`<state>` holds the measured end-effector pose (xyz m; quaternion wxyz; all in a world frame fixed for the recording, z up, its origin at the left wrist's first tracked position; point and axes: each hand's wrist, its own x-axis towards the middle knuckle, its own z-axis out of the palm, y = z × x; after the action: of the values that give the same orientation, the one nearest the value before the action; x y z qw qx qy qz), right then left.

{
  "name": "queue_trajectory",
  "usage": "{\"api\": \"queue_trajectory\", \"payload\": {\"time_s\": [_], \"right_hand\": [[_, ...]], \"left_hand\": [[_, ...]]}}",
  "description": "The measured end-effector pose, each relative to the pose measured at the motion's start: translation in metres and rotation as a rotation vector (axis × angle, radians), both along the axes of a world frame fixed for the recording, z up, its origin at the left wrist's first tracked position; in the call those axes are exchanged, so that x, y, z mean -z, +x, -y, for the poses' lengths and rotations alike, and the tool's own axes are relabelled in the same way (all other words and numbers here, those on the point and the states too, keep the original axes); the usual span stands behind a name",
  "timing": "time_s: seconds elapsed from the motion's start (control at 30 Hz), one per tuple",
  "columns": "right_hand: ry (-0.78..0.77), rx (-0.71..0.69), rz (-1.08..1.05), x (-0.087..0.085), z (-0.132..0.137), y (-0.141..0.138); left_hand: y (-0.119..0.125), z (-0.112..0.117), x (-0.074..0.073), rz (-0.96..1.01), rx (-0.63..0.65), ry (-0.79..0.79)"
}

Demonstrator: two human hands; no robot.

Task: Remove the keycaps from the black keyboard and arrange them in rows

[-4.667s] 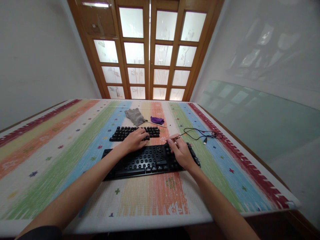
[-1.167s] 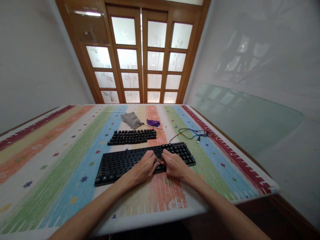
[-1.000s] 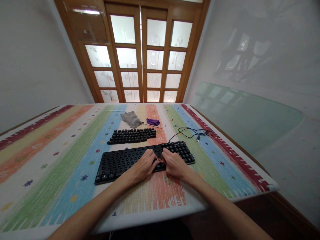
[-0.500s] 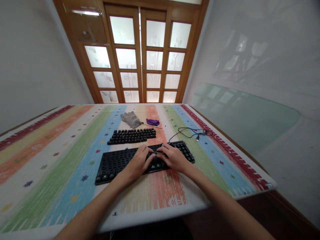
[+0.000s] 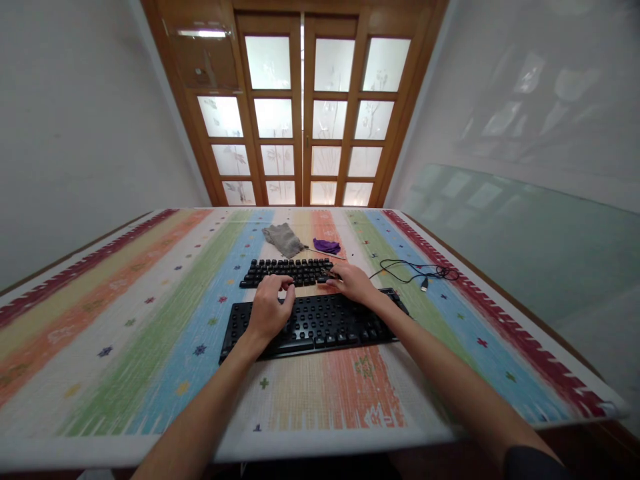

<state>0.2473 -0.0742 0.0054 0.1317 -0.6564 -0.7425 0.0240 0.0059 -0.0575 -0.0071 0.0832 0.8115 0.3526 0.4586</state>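
A black keyboard (image 5: 320,325) lies across the striped mat in front of me. Beyond it sits a smaller black block of keys (image 5: 285,272). My left hand (image 5: 269,308) rests over the near keyboard's upper left part. Its fingers are curled, with thumb and forefinger pinched near the gap between the two boards; what they hold is too small to name. My right hand (image 5: 354,281) reaches over the near keyboard's far edge to the right end of the key block. Its fingers are drawn together and bent down, hiding anything in them.
Behind the key block lie a grey cloth (image 5: 283,239), a purple scrap (image 5: 327,246) and a thin stick (image 5: 320,252). A black USB cable (image 5: 416,270) is coiled at the right. The colourful mat (image 5: 150,313) covers the table; wooden glass doors stand behind.
Both hands left the near keyboard's front middle, where they met around a small tool. The right hand went forward to the far key block; the left shifted up and left. The view moved.
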Motion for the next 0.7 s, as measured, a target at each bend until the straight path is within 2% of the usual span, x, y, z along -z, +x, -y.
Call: {"api": "queue_trajectory", "payload": {"time_s": [0.3,0.7], "right_hand": [[-0.093,0.062,0.115,-0.002,-0.009,-0.006],[-0.098,0.057,0.151,-0.003,-0.009,-0.004]], "left_hand": [[-0.035,-0.036,-0.004,0.065,-0.269,0.012],[-0.043,-0.045,-0.003,0.043,-0.343,-0.035]]}}
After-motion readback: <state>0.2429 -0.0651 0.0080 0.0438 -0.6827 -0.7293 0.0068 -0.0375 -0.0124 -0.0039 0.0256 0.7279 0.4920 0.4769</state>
